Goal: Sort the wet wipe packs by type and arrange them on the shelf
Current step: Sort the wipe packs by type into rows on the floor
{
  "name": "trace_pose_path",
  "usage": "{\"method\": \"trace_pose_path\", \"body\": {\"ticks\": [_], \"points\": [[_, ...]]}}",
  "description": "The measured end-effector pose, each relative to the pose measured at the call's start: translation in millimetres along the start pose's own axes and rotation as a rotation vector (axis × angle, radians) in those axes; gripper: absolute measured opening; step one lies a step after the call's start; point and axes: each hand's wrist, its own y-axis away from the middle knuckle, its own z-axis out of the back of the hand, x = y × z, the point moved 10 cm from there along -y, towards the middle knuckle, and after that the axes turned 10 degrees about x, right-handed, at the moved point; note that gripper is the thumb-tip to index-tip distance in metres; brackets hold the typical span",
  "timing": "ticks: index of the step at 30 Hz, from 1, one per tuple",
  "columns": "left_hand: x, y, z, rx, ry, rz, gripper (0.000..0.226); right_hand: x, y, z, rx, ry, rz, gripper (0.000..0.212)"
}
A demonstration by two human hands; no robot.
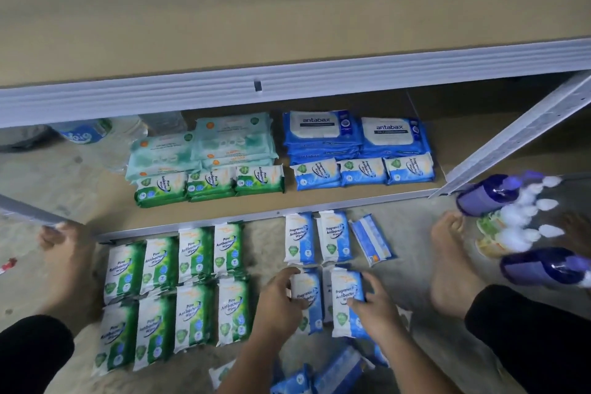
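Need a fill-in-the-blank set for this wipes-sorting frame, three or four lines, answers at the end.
1. On the shelf, the stacks right behind the small blue packs carry the brand name ____.
2. The green floor packs read "____ Antibacterial Wipes".
3. Those green packs lie in ____ rows of four.
4. The left hand and right hand each grip a blue floor pack to the ____ of the green group.

Missing words: antabax; Pine; two; right.
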Motion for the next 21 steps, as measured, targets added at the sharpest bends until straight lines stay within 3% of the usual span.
{"method": "trace_pose_path", "body": {"ticks": [8,14,19,21], "points": [[27,-43,-2,-0.009,-0.039,0.046,0.057,-7,-34,-15,-0.008,0.092,0.010,0.063],[33,-51,-6,-0.040,-0.248,0.021,0.065,-8,-29,-14,-0.087,0.158,-0.015,0.061],[29,-48,-5,-0.046,-0.298,0.029,0.070,-14,-25,-8,-0.131,0.185,-0.056,0.073],[25,-39,1,-0.077,-0.294,0.052,0.072,-8,-15,-1,-0.165,0.224,-0.053,0.064]]}}
